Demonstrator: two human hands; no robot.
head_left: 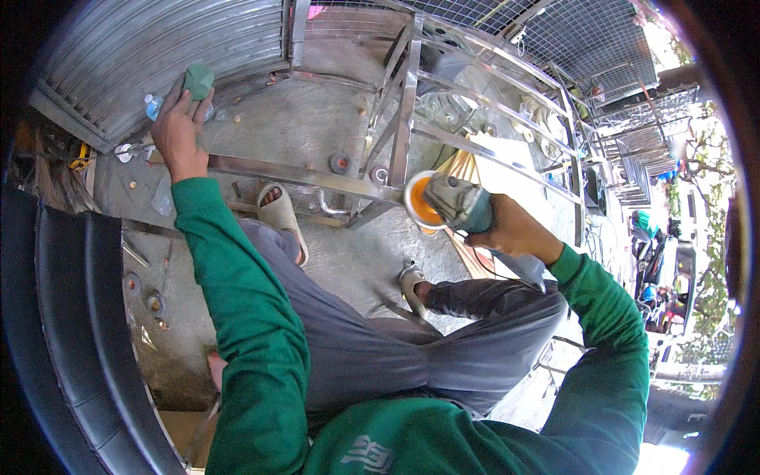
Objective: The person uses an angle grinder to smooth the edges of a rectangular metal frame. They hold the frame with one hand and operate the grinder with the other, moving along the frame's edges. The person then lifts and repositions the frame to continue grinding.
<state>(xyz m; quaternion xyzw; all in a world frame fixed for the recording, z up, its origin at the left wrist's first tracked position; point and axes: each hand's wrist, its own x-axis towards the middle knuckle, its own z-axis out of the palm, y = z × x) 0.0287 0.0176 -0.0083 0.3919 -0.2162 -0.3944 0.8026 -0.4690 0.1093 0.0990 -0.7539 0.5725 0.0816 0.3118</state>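
1. The metal frame point(293, 176) is set ahead of the knees; grinding or smoothing at its near corner is judged to be in hand.
2. The grinder point(457, 199) is clamped in the right hand point(513, 228), at that corner.
3. Its disc point(422, 202) is held beside the joint; contact cannot be told. A steady, controlled angle is called for next.
4. A green block point(199, 81) is gripped by the left hand point(180, 131), beyond the bar.

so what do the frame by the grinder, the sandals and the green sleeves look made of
Frame: probably steel, smooth and bare, from its grey tubes' shiny highlights.
Sandals: likely moulded foam or rubber, matte beige, judging by the thick straps.
Sleeves: soft fabric, matte, shown by the loose creases; fibre unclear.
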